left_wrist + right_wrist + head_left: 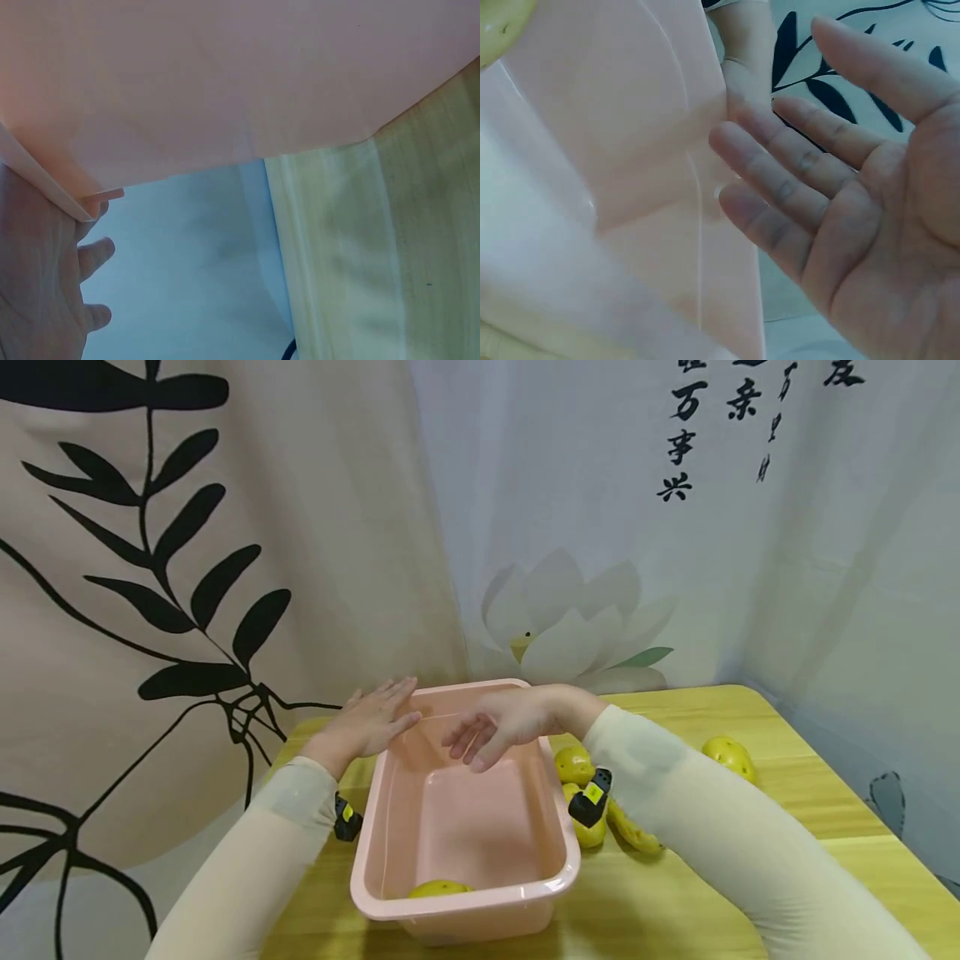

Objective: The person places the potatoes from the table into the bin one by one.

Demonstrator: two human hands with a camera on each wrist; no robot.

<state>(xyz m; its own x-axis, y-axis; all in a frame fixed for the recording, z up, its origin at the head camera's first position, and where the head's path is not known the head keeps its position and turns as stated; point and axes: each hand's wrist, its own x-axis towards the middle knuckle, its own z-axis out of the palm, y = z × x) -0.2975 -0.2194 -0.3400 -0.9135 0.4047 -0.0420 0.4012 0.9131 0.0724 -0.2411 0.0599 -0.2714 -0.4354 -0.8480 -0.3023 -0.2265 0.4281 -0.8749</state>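
Note:
A pink rectangular plastic basin (465, 900) stands on the wooden table. My left hand (367, 724) rests on its far left rim with the fingers straight; in the left wrist view that hand (37, 262) lies against the rim's outer side. Above the far part of the basin hangs my right hand (506, 722), its fingers loosely bent. The right wrist view shows this hand (855, 202) with its palm bare and nothing held. One yellow fruit (441, 887) lies inside the basin by the near wall, partly hidden by the rim.
Right of the basin, partly behind my right wrist, lie yellow round fruits (574, 765) and a banana (633, 831). Another spotted yellow fruit (727, 756) sits farther right on the table (825, 860). A printed curtain (360, 527) hangs behind the table.

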